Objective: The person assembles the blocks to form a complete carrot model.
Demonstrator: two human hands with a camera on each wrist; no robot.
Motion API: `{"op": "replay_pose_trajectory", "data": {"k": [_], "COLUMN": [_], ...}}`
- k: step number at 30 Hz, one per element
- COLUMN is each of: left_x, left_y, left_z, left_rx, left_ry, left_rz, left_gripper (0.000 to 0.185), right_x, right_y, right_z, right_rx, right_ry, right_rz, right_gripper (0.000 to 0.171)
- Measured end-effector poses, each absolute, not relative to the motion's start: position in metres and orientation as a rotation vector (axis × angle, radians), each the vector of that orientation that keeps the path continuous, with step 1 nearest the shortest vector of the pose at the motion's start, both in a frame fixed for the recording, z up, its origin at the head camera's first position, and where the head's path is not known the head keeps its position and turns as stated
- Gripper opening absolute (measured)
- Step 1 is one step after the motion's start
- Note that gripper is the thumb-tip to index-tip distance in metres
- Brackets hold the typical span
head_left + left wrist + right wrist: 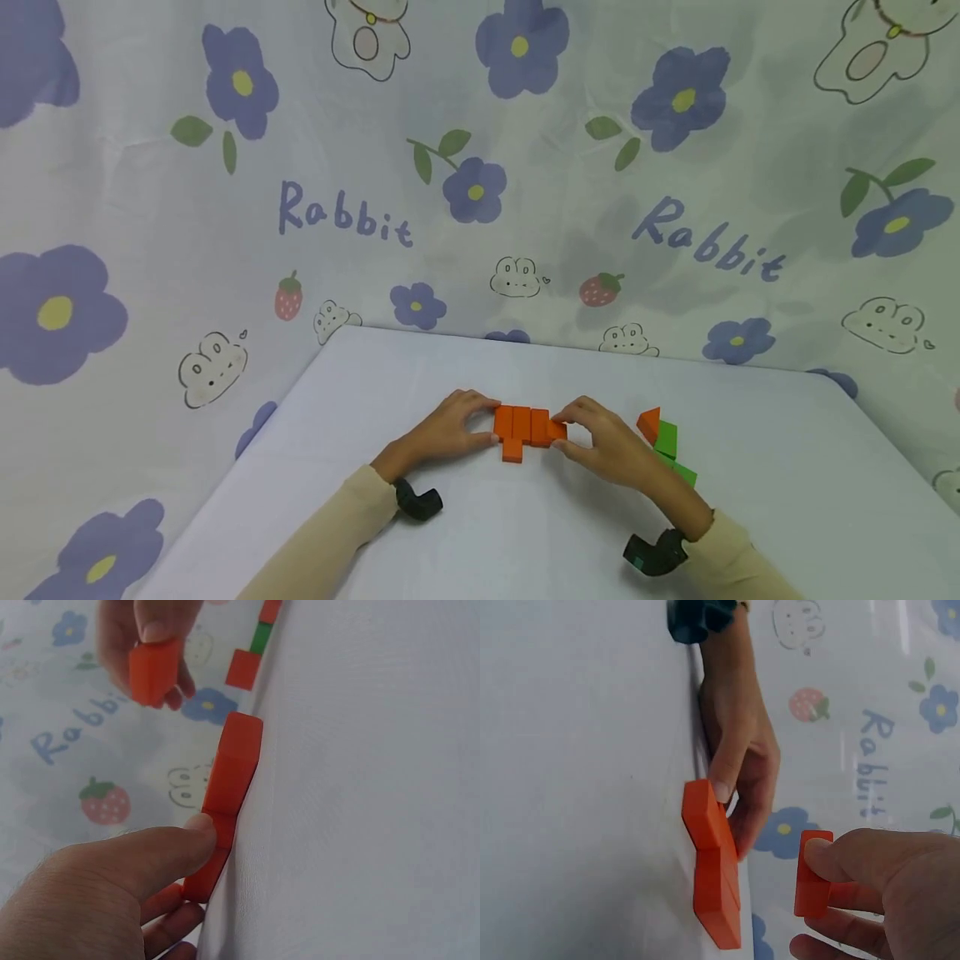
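Several orange blocks (521,423) lie side by side in a row on the white table, with one more orange block (512,452) jutting from the row's near side. At the row's left end my left hand (447,427) grips the end block between thumb and fingers. My right hand (603,442) pinches a separate orange block (812,892) between thumb and fingers. Both wrist views show that block raised above the table, apart from the row, near its right end. The right thumb (821,859) covers part of it.
To the right of my right hand lie an orange triangular block (650,425) and several green blocks (666,439), partly hidden by the right forearm. A patterned cloth (525,167) hangs behind the table's far edge. Black bands (656,552) sit on both wrists.
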State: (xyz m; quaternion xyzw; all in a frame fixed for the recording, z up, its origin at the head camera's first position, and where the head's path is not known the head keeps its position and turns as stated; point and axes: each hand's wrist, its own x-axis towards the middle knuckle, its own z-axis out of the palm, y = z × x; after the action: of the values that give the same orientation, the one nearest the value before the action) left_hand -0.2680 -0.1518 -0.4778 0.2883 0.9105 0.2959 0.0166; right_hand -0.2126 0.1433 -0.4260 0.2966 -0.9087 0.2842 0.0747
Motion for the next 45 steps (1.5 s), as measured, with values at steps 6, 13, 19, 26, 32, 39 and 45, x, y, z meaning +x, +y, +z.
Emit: {"op": "replay_pose_trajectory", "data": {"k": [6, 13, 19, 26, 32, 39, 45], "left_x": [-0.27, -0.273, -0.272, -0.271, -0.27, -0.269, -0.27], "left_y": [-0.152, -0.15, -0.15, -0.15, -0.151, -0.151, -0.151], "left_z": [-0.477, -0.48, -0.478, -0.475, -0.477, -0.477, -0.478], "left_rx": [0.907, 0.934, 0.928, 0.908, 0.908, 0.902, 0.91], "left_ry": [2.828, 2.828, 2.837, 2.83, 2.831, 2.825, 2.822], "left_rz": [0.928, 0.916, 0.893, 0.903, 0.91, 0.918, 0.917], "left_gripper": [0.059, 0.06, 0.059, 0.06, 0.06, 0.06, 0.06], "right_x": [-0.212, -0.212, -0.214, -0.215, -0.215, -0.215, -0.216], "right_y": [0.126, 0.118, 0.117, 0.117, 0.116, 0.117, 0.118], "right_z": [-0.438, -0.455, -0.465, -0.47, -0.472, -0.474, -0.475], "right_rx": [1.016, 0.996, 1.007, 1.033, 1.038, 1.038, 1.043], "right_ry": [-2.693, -2.655, -2.614, -2.539, -2.528, -2.526, -2.515], "right_rz": [0.745, 0.652, 0.534, 0.475, 0.508, 0.511, 0.551], "right_gripper": [0.03, 0.03, 0.032, 0.034, 0.036, 0.037, 0.034]}}
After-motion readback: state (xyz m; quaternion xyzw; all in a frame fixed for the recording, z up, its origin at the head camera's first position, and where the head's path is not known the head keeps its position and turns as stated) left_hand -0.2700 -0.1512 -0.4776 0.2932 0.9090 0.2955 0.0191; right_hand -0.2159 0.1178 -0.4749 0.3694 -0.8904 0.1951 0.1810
